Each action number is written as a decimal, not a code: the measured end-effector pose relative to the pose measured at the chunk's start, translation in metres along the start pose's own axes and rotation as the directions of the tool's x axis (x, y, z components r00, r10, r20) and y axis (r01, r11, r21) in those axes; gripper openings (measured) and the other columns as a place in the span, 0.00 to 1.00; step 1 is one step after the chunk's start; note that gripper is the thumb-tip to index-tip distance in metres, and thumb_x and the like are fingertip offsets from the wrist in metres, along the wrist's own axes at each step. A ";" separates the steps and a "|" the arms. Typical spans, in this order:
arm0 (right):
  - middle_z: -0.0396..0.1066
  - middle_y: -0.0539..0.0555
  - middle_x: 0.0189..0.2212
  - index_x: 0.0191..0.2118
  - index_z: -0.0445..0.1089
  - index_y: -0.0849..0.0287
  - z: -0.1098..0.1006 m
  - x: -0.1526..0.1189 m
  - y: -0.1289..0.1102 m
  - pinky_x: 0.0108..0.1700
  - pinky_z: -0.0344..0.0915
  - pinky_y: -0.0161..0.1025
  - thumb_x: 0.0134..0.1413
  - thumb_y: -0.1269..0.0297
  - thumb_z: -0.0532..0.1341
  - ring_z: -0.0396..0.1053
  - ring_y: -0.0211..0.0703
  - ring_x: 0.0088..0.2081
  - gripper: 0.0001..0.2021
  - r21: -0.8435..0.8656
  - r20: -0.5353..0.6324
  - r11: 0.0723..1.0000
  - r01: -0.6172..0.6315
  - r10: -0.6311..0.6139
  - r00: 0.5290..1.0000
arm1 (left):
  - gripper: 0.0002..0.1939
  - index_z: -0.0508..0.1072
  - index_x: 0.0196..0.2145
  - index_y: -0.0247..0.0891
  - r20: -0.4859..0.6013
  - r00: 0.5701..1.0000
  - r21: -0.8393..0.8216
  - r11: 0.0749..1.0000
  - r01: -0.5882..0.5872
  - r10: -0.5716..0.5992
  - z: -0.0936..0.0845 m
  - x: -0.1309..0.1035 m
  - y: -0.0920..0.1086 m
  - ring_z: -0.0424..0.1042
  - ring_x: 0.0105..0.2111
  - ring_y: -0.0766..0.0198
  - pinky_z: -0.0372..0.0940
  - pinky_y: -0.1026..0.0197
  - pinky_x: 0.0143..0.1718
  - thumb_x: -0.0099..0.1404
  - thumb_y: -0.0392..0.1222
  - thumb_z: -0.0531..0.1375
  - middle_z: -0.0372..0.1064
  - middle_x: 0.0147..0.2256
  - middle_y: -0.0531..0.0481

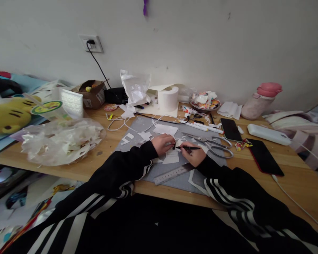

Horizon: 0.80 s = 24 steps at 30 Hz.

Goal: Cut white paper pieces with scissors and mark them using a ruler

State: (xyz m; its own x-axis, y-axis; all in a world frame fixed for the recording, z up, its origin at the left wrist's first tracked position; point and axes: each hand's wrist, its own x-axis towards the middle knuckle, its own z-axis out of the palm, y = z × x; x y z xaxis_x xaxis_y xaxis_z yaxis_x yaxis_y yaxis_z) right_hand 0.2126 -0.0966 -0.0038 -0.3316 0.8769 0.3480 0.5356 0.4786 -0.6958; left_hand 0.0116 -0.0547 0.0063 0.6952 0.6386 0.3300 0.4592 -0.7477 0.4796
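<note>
My right hand (194, 154) is closed around a black pen (192, 148), whose tip points left toward my other hand. My left hand (162, 144) has its fingers bent and pressed together at the top of a small white paper (171, 157) with drawn lines. A small dark thing shows at the left fingertips, too small to name. Under both hands lies a grey cutting mat (148, 176), with a metal ruler (172, 173) along its front part. Grey-handled scissors (214, 146) rest open beyond the right hand, and paper scraps (165, 129) lie behind the left.
A plastic bag of scraps (63, 141) and a lidded cup (49, 110) stand at left. Behind are a paper roll (168, 99), a white cable (118, 120) and white markers (198, 126). At right are two phones (230, 129), a power bank (269, 134) and a pink-lidded bottle (259, 102).
</note>
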 end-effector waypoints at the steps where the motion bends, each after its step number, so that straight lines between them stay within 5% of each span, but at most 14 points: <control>1: 0.72 0.52 0.26 0.32 0.67 0.56 0.001 0.001 0.002 0.28 0.68 0.35 0.51 0.63 0.54 0.70 0.39 0.25 0.07 0.045 -0.004 0.998 -0.049 0.049 0.999 | 0.07 0.69 0.33 0.38 0.000 1.000 0.003 1.000 0.001 -0.001 0.000 0.000 0.000 0.69 0.40 0.62 0.63 0.60 0.45 0.64 0.39 0.52 0.71 0.38 0.46; 17: 0.72 0.50 0.24 0.29 0.67 0.55 0.000 0.004 0.003 0.24 0.66 0.35 0.49 0.61 0.56 0.70 0.40 0.25 0.06 0.149 0.003 0.984 -0.101 0.102 0.995 | 0.08 0.70 0.33 0.38 0.014 1.000 0.035 0.999 -0.002 0.001 0.000 0.000 -0.001 0.68 0.39 0.62 0.62 0.60 0.43 0.64 0.39 0.52 0.71 0.38 0.47; 24: 0.71 0.51 0.22 0.30 0.64 0.58 -0.015 0.030 -0.007 0.29 0.66 0.33 0.54 0.60 0.52 0.69 0.38 0.25 0.09 0.064 -0.116 0.970 -0.235 0.241 0.964 | 0.07 0.70 0.33 0.39 -0.008 0.998 0.165 0.985 0.055 -0.054 -0.004 0.000 0.008 0.67 0.39 0.60 0.56 0.58 0.41 0.61 0.37 0.52 0.69 0.38 0.47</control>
State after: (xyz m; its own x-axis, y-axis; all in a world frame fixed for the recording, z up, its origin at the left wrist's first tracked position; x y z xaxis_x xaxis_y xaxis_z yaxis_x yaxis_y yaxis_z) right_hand 0.2108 -0.0730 0.0206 -0.1006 0.9654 0.2406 0.5473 0.2556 -0.7969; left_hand 0.0128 -0.0603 0.0139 0.6649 0.6797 0.3097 0.5814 -0.7312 0.3567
